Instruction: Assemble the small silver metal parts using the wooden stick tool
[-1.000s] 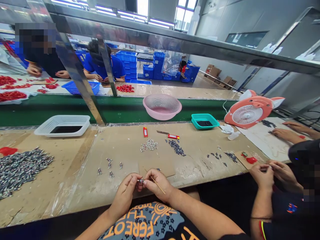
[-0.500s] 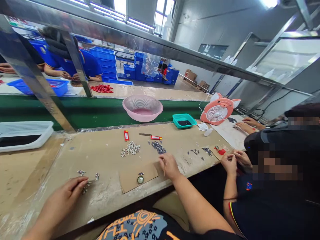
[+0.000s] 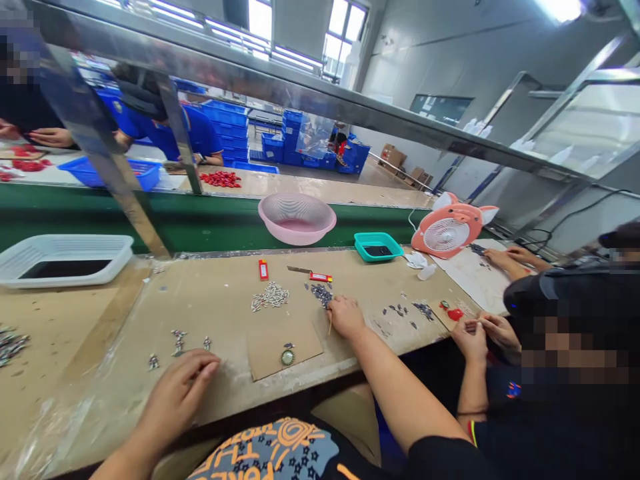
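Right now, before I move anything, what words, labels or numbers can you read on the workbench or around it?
No text can be read for certain.
Orange lettering on the printed T-shirt: folded and cut off, unreadable.
Small red packet: too small to read.
Red handle of the knife: any marking is too small to read.
Dark wall board: too blurred to read.

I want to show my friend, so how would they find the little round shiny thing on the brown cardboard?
Find the pink plastic basket on the green conveyor belt. Below it on the workbench, a brown cardboard sheet lies between the person's left hand and right hand. The round metal piece sits near the sheet's front, and it looks bigger and rounder than the small parts nearby.
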Action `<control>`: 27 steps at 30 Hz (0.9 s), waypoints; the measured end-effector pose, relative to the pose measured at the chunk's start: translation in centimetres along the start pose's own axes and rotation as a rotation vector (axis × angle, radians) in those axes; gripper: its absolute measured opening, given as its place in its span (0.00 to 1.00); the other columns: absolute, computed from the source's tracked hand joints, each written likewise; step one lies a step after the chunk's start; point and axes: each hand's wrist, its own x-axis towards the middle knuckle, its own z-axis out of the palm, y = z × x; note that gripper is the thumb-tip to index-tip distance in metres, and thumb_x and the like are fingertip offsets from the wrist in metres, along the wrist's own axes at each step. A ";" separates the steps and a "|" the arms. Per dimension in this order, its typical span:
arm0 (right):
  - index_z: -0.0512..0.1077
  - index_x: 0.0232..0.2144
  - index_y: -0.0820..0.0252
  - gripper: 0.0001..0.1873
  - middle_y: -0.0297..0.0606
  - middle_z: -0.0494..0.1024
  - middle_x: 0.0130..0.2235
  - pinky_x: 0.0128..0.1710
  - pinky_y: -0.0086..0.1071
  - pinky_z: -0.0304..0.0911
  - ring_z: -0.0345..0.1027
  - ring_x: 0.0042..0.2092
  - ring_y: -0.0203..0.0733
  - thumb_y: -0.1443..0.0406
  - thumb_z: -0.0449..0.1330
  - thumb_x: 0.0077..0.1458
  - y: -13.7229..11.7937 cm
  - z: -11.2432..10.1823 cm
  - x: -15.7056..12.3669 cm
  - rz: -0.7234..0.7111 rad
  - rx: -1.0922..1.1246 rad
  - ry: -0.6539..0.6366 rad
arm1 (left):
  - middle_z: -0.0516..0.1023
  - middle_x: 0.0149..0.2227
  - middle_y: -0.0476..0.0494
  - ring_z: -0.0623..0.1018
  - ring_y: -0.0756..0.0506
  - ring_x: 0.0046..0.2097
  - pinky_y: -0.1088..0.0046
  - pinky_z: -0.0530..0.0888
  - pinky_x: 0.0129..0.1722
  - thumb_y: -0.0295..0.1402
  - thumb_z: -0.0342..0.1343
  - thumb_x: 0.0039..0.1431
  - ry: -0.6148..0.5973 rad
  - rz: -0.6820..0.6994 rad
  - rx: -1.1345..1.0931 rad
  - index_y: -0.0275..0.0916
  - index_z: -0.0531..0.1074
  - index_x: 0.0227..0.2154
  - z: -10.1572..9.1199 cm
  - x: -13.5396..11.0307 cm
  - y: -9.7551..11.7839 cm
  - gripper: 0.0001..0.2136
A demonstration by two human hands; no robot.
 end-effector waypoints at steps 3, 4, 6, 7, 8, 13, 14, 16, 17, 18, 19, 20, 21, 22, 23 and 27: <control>0.73 0.27 0.62 0.07 0.46 0.74 0.33 0.42 0.38 0.55 0.64 0.41 0.48 0.70 0.55 0.54 -1.0 -1.1 0.0 -0.068 0.034 0.028 | 0.76 0.33 0.42 0.73 0.40 0.40 0.67 0.67 0.43 0.39 0.56 0.53 -0.056 -0.079 -0.261 0.43 0.76 0.27 1.8 -0.9 2.8 0.08; 0.73 0.28 0.62 0.08 0.46 0.73 0.33 0.42 0.39 0.55 0.63 0.40 0.48 0.70 0.54 0.54 -1.7 -1.4 -0.3 -0.099 0.054 0.041 | 0.76 0.32 0.42 0.73 0.42 0.39 0.68 0.67 0.42 0.39 0.55 0.54 -0.101 -0.141 -0.382 0.42 0.76 0.27 2.6 -1.1 3.8 0.08; 0.72 0.31 0.61 0.08 0.43 0.73 0.34 0.44 0.38 0.56 0.63 0.40 0.45 0.69 0.52 0.56 -3.8 -2.2 -1.4 -0.191 0.118 0.068 | 0.75 0.31 0.44 0.73 0.45 0.35 0.71 0.68 0.37 0.40 0.55 0.56 -0.201 -0.341 -0.696 0.40 0.75 0.32 4.2 -1.3 5.6 0.10; 0.71 0.32 0.60 0.07 0.41 0.72 0.34 0.44 0.37 0.57 0.63 0.40 0.44 0.69 0.52 0.57 -5.1 -2.6 -2.3 -0.267 0.173 0.080 | 0.75 0.30 0.46 0.72 0.47 0.32 0.74 0.68 0.32 0.41 0.55 0.55 -0.235 -0.459 -0.876 0.40 0.75 0.34 5.1 -1.3 6.2 0.11; 0.71 0.32 0.60 0.07 0.40 0.72 0.33 0.43 0.37 0.58 0.63 0.39 0.43 0.69 0.53 0.56 -6.5 -2.9 -3.3 -0.391 0.287 0.107 | 0.74 0.30 0.46 0.72 0.49 0.29 0.76 0.67 0.28 0.41 0.57 0.54 -0.284 -0.545 -1.040 0.39 0.74 0.36 5.9 -1.2 6.8 0.12; 0.71 0.34 0.58 0.06 0.38 0.69 0.30 0.41 0.37 0.60 0.60 0.36 0.41 0.70 0.55 0.56 -11.8 -4.0 -7.4 -0.807 0.471 0.082 | 0.71 0.21 0.48 0.68 0.54 0.21 0.79 0.64 0.21 0.43 0.60 0.51 -0.432 -0.678 -1.391 0.34 0.72 0.28 8.1 -1.5 7.7 0.14; 0.72 0.35 0.58 0.06 0.38 0.69 0.30 0.41 0.37 0.60 0.60 0.37 0.41 0.70 0.55 0.56 -12.3 -4.1 -7.8 -0.832 0.463 0.088 | 0.70 0.19 0.50 0.68 0.54 0.20 0.80 0.64 0.21 0.42 0.60 0.50 -0.433 -0.678 -1.403 0.34 0.72 0.27 8.1 -1.7 7.6 0.14; 0.72 0.36 0.58 0.07 0.39 0.70 0.32 0.43 0.38 0.61 0.61 0.39 0.42 0.70 0.55 0.56 -12.6 -4.2 -8.2 -0.851 0.447 0.108 | 0.69 0.19 0.51 0.67 0.55 0.20 0.81 0.65 0.22 0.39 0.63 0.49 -0.425 -0.684 -1.441 0.35 0.71 0.28 7.9 -2.2 7.6 0.12; 0.72 0.36 0.57 0.07 0.39 0.70 0.32 0.43 0.39 0.61 0.61 0.39 0.42 0.70 0.56 0.55 -12.7 -4.1 -8.3 -0.856 0.439 0.114 | 0.70 0.19 0.51 0.68 0.55 0.20 0.81 0.65 0.22 0.38 0.64 0.47 -0.416 -0.688 -1.459 0.35 0.72 0.29 7.7 -2.5 7.5 0.12; 0.72 0.37 0.57 0.07 0.39 0.70 0.33 0.43 0.39 0.61 0.61 0.40 0.43 0.70 0.56 0.55 -12.6 -4.1 -8.4 -0.860 0.432 0.120 | 0.70 0.19 0.51 0.68 0.55 0.21 0.81 0.66 0.23 0.36 0.65 0.46 -0.408 -0.690 -1.476 0.35 0.72 0.29 7.5 -2.7 7.5 0.12; 0.72 0.37 0.57 0.07 0.39 0.70 0.34 0.43 0.39 0.61 0.61 0.41 0.43 0.70 0.56 0.55 -12.6 -4.0 -8.6 -0.861 0.426 0.124 | 0.71 0.20 0.51 0.69 0.55 0.21 0.81 0.66 0.23 0.35 0.66 0.46 -0.399 -0.692 -1.491 0.35 0.72 0.30 7.4 -3.0 7.5 0.12; 0.72 0.37 0.57 0.08 0.39 0.71 0.34 0.44 0.39 0.61 0.61 0.41 0.43 0.70 0.56 0.55 -12.6 -4.0 -8.7 -0.859 0.422 0.129 | 0.71 0.20 0.51 0.70 0.55 0.22 0.81 0.67 0.24 0.34 0.66 0.45 -0.388 -0.694 -1.505 0.35 0.72 0.30 7.3 -3.2 7.5 0.12; 0.72 0.36 0.56 0.08 0.39 0.71 0.34 0.44 0.40 0.61 0.62 0.41 0.43 0.70 0.56 0.55 -12.6 -3.9 -8.9 -0.852 0.420 0.133 | 0.72 0.21 0.51 0.70 0.55 0.22 0.81 0.67 0.25 0.33 0.66 0.45 -0.374 -0.694 -1.518 0.35 0.72 0.31 7.3 -3.4 7.5 0.12; 0.72 0.36 0.56 0.08 0.39 0.71 0.35 0.44 0.40 0.61 0.62 0.41 0.43 0.71 0.56 0.55 -12.6 -3.8 -9.0 -0.839 0.419 0.141 | 0.72 0.22 0.50 0.71 0.55 0.23 0.81 0.68 0.26 0.32 0.67 0.44 -0.358 -0.693 -1.530 0.34 0.72 0.31 7.3 -3.5 7.4 0.12; 0.72 0.36 0.57 0.08 0.39 0.71 0.35 0.44 0.40 0.62 0.62 0.42 0.43 0.71 0.56 0.55 -12.7 -3.7 -9.2 -0.823 0.421 0.149 | 0.73 0.23 0.50 0.72 0.55 0.24 0.81 0.68 0.27 0.31 0.67 0.44 -0.342 -0.691 -1.539 0.34 0.73 0.32 7.3 -3.6 7.4 0.12; 0.72 0.38 0.57 0.09 0.41 0.71 0.37 0.45 0.41 0.63 0.63 0.43 0.44 0.71 0.56 0.54 -12.8 -3.3 -9.7 -0.761 0.441 0.154 | 0.75 0.27 0.49 0.72 0.55 0.25 0.81 0.68 0.26 0.29 0.67 0.44 -0.242 -0.663 -1.560 0.34 0.73 0.32 7.8 -3.7 7.4 0.11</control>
